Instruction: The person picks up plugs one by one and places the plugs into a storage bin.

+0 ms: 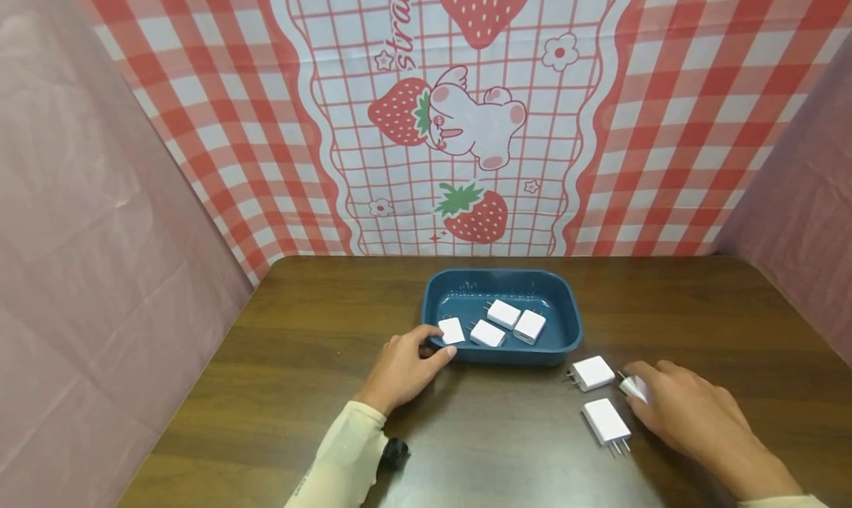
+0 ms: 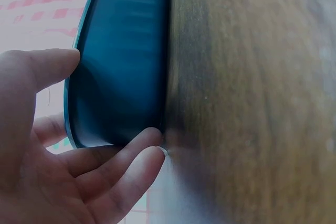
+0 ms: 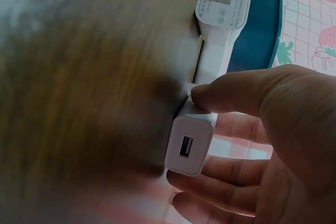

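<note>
Teal plastic tray (image 1: 568, 323) sits mid-table with four white USB chargers in it; one (image 1: 452, 330) leans at the near-left corner, right by your left hand (image 1: 402, 369). That hand has thumb on the rim and fingers curled against the outer wall, which looks like bracing so the tray won't slide. It holds no charger.

Your right hand (image 1: 692, 412) is down on the wooden table (image 1: 299, 360) just right of the tray, thumb and fingers pinching a charger (image 3: 190, 145) by its sides, USB port facing the wrist camera. Narrow grip, so the body stays square and the prongs stay clear of your fingers.

Two more chargers lie loose beside that hand: one (image 1: 592, 373) near the tray's corner, one (image 1: 606, 422) closer to you, prongs pointing your way.
</note>
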`<state>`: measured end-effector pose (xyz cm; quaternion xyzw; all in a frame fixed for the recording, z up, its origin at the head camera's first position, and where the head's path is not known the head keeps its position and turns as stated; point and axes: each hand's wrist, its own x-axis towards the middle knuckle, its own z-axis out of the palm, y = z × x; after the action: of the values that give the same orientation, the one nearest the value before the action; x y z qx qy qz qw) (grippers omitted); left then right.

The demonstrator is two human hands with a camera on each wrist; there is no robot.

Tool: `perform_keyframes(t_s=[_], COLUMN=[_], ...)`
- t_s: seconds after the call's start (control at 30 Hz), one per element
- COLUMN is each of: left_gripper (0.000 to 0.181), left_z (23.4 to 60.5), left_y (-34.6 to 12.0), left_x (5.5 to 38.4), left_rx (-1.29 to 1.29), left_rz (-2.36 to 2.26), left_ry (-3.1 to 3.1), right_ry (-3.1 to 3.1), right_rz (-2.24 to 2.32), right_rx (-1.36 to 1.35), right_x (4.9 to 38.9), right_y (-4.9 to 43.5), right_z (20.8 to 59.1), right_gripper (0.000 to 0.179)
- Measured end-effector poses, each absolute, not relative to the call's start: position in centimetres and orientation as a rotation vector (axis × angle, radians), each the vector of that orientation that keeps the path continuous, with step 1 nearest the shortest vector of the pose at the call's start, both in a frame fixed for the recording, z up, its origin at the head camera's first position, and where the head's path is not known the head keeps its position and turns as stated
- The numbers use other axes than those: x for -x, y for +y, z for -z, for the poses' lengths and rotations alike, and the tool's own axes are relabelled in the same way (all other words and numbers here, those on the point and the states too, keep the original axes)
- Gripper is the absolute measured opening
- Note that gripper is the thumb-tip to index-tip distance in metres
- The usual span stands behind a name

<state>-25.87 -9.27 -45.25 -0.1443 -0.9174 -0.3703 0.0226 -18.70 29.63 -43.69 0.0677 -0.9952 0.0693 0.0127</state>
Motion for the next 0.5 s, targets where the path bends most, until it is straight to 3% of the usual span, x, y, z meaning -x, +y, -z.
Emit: perform_keyframes(t_s=[0.5], left_gripper=[0.045], left_z=[45.12], left_y=[-9.22], left_x=[25.72], left_rx=[0.444], left_rz=[1.154], left_ry=[-2.845], right_ry=[-3.009], right_rz=[-0.269], right_rx=[-0.181], right_x=[18.03], right_y=[30.51], right_z=[43.41], right_gripper=[0.04])
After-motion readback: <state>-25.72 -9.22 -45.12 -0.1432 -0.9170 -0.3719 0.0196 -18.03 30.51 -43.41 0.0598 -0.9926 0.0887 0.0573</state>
